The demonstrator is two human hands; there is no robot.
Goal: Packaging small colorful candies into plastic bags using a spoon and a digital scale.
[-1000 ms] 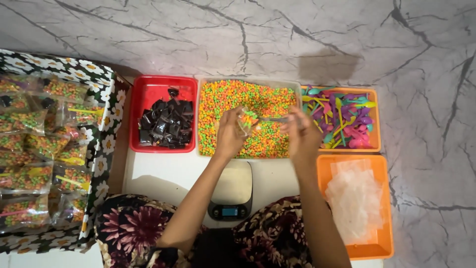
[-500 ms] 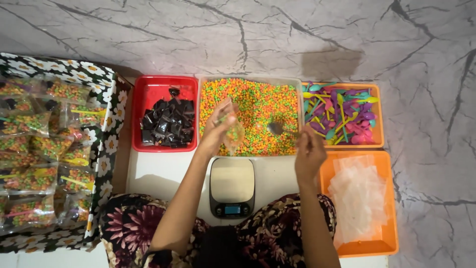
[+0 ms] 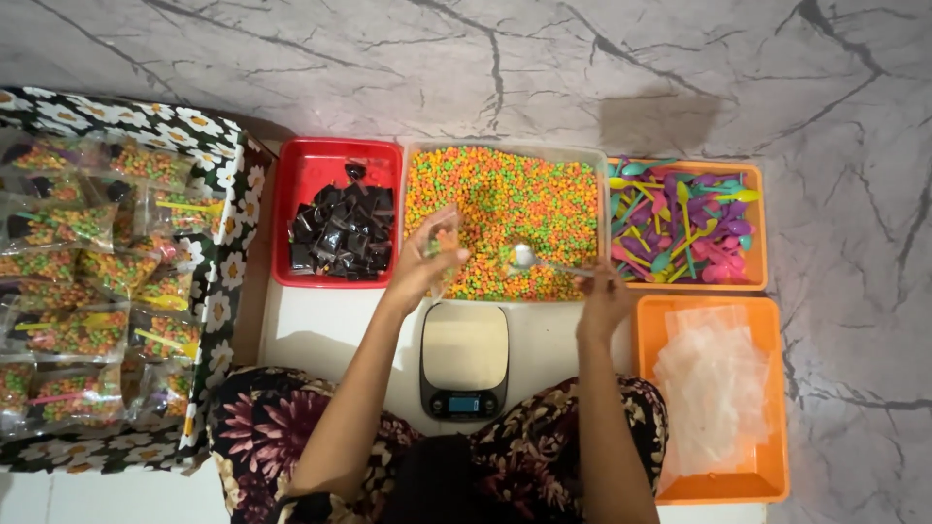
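My left hand [image 3: 419,264] holds a small clear plastic bag [image 3: 443,241] with a few coloured pellets in it, at the near left edge of the big clear tub of orange, green and yellow pellets [image 3: 505,218]. My right hand [image 3: 604,299] grips the handle of a metal spoon [image 3: 529,259], whose bowl rests on the pellets near the tub's front edge. A small digital scale [image 3: 464,361] lies just below, between my forearms, with nothing on its platform.
A red tray of small black sachets [image 3: 338,228] sits left of the tub. At the right are an orange tray of coloured plastic spoons [image 3: 684,225] and an orange tray of clear bags [image 3: 714,393]. A floral box of filled packets [image 3: 92,277] stands far left.
My hands have parted: the left hand with the bag moved left and back to the tub's edge, and the right hand drew back toward me and lowered the spoon onto the pellets.
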